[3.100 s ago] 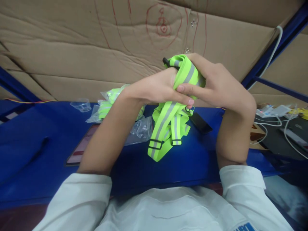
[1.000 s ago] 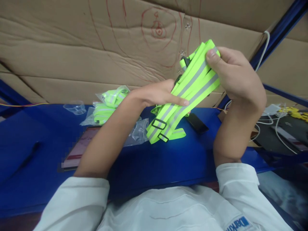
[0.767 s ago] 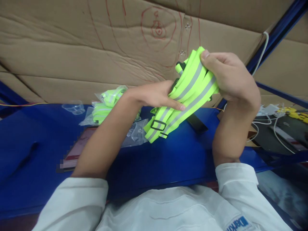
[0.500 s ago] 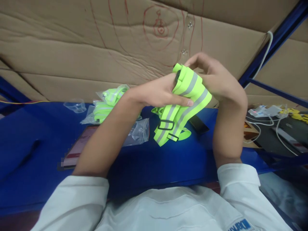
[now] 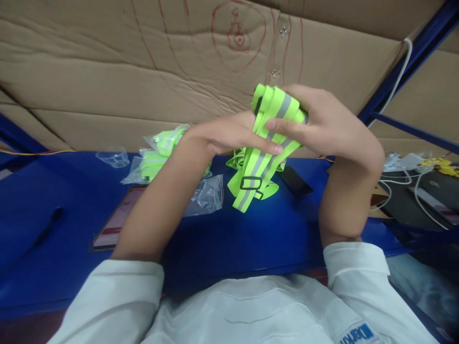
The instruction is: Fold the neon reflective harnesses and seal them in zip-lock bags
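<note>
A neon yellow-green reflective strap (image 5: 258, 160) with grey stripes is bunched in folds between my hands, above the blue table. My left hand (image 5: 239, 131) grips the folds from the left, its thumb lying across the front. From the right, my right hand (image 5: 315, 119) closes on the upper folds with its thumb in front; its other fingers are behind the strap. A black slider buckle (image 5: 251, 183) hangs on the loose lower end, and a second buckle partly shows behind it. More neon strap lies on the table behind the hanging end.
Left of my hands are clear bags with neon straps (image 5: 154, 165), a flat clear bag (image 5: 208, 196) and a tablet (image 5: 116, 220) partly behind my forearm. A dark phone (image 5: 296, 181) lies to the right. White cables (image 5: 401, 179) run at far right; a cardboard wall (image 5: 107, 86) stands behind.
My right hand has moved from behind the strap's edge to press its thumb on the front. The folds are gathered narrower and more upright, and the lower loop hangs closer together.
</note>
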`<state>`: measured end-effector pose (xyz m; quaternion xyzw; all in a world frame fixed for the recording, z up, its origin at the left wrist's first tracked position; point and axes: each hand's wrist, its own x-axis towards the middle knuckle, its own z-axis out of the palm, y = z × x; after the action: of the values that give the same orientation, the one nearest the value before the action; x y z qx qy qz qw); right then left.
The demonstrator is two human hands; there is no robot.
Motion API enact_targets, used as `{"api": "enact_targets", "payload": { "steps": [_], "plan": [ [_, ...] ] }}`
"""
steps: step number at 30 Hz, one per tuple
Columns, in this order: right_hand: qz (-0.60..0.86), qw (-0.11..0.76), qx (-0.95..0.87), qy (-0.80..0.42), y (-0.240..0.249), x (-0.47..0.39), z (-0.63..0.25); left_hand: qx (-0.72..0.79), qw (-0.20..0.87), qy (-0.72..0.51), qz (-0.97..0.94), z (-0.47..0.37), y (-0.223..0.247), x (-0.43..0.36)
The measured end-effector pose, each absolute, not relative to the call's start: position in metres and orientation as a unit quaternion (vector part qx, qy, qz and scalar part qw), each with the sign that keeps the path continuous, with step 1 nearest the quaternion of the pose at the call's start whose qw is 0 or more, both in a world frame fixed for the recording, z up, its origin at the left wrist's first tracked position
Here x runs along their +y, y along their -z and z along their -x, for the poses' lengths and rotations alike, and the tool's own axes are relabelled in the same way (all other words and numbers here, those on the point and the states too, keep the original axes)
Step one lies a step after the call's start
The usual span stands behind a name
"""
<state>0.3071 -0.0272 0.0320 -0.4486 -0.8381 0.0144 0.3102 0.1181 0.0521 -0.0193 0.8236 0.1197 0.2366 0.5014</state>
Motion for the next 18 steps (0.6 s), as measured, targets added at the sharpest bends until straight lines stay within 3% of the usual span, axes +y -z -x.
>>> {"api": "enact_targets", "payload": {
  "steps": [6,12,15,18],
  "plan": [
    [0.443,0.434,-0.762,-0.186,-0.035,-0.029,-0.322,0.147,0.480,-0.225,-0.835,-0.117,0.021,0.060],
    [0.437,0.419,-0.749,-0.270,-0.032,-0.019,-0.325,0.121,0.396,-0.261,-0.872,-0.111,0.008,0.039],
    [0.416,0.433,-0.752,-0.271,-0.032,-0.018,-0.321,0.113,0.384,-0.262,-0.878,-0.110,0.001,0.028],
    [0.387,0.498,-0.755,-0.182,-0.032,-0.023,-0.316,0.127,0.378,-0.275,-0.875,-0.111,-0.001,0.026]
  ]
}}
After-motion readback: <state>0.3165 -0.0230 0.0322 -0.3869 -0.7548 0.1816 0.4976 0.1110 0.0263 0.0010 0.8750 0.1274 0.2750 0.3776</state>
